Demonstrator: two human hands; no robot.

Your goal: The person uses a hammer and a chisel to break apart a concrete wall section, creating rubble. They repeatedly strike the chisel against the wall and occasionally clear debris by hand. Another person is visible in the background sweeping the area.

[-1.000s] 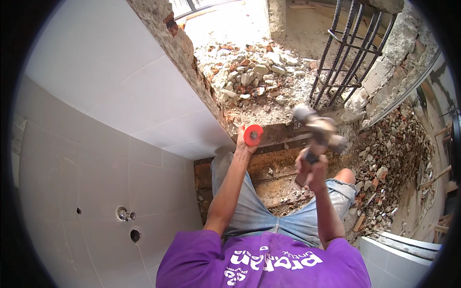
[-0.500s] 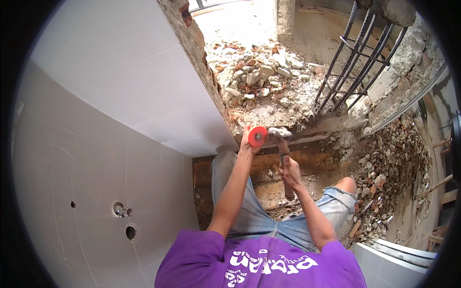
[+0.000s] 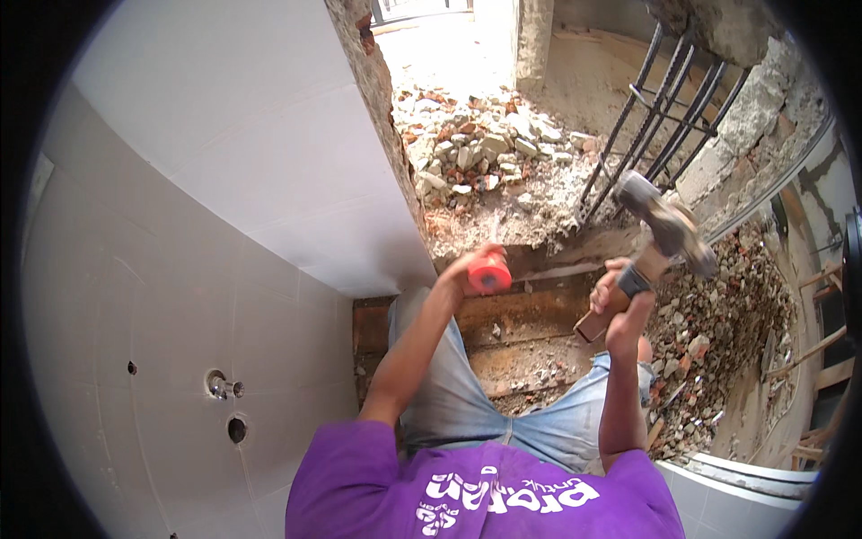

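Note:
My left hand [image 3: 459,274] is closed around a chisel [image 3: 490,271] with a round red hand guard; its grey struck end faces me. The chisel's far end points at the broken masonry edge beside the tiled wall, and its tip is hard to make out. To the right, my right hand [image 3: 620,305] grips the wooden handle of a hammer [image 3: 666,223]. The heavy metal head is raised, well apart from the chisel and slightly blurred. A dark band wraps the handle near my fingers.
A heap of broken rubble [image 3: 489,148] lies beyond the masonry edge. Bare steel bars [image 3: 669,112] hang at the upper right, close to the hammer. More debris [image 3: 718,323] covers the right side. The tiled wall [image 3: 296,189] at left carries a metal pipe fitting [image 3: 223,385].
My right hand has swung the hammer from beside the chisel's struck end up and to the right. The left hand and chisel have shifted slightly down and tilted.

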